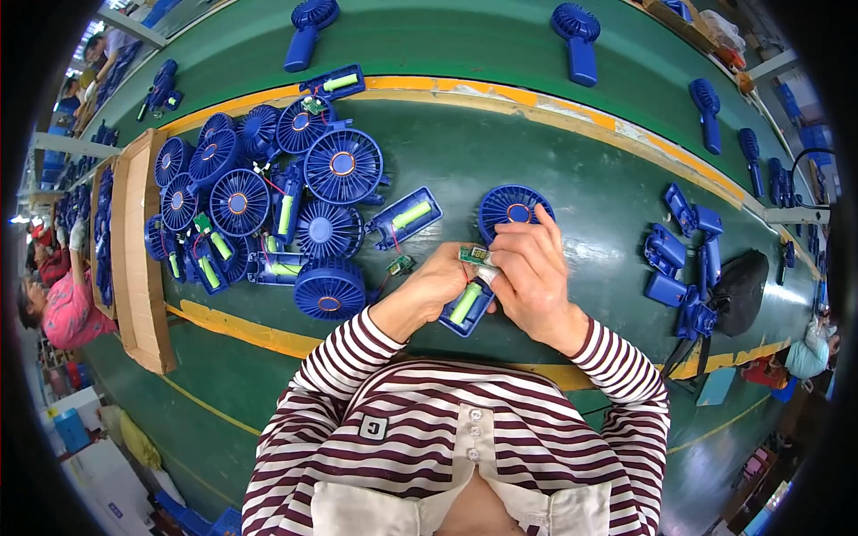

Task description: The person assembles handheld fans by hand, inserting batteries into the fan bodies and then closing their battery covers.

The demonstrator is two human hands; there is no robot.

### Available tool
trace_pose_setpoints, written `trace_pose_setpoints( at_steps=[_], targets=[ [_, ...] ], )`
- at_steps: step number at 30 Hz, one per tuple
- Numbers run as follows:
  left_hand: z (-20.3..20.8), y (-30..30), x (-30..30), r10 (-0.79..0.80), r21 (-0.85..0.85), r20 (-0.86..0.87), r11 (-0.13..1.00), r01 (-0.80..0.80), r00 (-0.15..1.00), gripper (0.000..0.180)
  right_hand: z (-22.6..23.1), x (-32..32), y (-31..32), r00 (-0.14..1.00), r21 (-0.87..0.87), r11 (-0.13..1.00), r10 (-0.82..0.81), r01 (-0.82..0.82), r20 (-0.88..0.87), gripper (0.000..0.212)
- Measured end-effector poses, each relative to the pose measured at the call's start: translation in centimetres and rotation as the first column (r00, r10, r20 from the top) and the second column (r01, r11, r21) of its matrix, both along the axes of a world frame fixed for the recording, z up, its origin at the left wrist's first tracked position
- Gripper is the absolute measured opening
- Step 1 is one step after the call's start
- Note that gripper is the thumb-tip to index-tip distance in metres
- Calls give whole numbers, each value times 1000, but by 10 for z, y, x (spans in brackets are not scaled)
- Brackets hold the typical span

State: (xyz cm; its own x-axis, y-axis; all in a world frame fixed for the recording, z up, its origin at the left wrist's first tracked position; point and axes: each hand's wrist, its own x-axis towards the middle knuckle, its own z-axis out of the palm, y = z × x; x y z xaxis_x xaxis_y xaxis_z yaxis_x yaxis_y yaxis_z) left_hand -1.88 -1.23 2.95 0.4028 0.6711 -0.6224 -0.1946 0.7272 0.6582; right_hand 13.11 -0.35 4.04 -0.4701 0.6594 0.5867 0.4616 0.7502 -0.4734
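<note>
My left hand (pixel 435 279) is closed around a blue handheld fan's opened handle shell (pixel 453 326), with a green cylindrical battery (pixel 466 304) lying inside. Just above it is a small green circuit board (pixel 475 255), pinched by the fingertips of my right hand (pixel 534 277); my left fingers meet its other side. Beyond both hands lies a blue round fan head (pixel 516 207), partly covered by my right fingers. Whether it joins the held shell is hidden. Left of my hands rests another open handle shell (pixel 407 217) with a battery, and a loose-wired circuit board (pixel 400 265).
A heap of blue fan heads (pixel 239 202) and open handles fills the left, beside a cardboard tray (pixel 141 259). At right lie blue handle parts (pixel 666 250) and a black bag (pixel 740 290). Finished-looking fans (pixel 576 40) lie on the green belt (pixel 438 40) beyond the yellow-edged ledge.
</note>
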Motion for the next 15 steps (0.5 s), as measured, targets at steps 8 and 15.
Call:
trace_pose_setpoints(
  at_steps=[8, 15],
  targets=[
    [-6, -1, 0, 234, -13, 161, 972, -235, 959, 20, -15, 8, -14, 998, 186, 981, -53, 61, -45, 22],
    [2, -3, 9, 276, 14, 164, 959, -282, 947, 23, -23, 14, -18, 996, 185, 978, -93, 93, -9, 15]
  ],
)
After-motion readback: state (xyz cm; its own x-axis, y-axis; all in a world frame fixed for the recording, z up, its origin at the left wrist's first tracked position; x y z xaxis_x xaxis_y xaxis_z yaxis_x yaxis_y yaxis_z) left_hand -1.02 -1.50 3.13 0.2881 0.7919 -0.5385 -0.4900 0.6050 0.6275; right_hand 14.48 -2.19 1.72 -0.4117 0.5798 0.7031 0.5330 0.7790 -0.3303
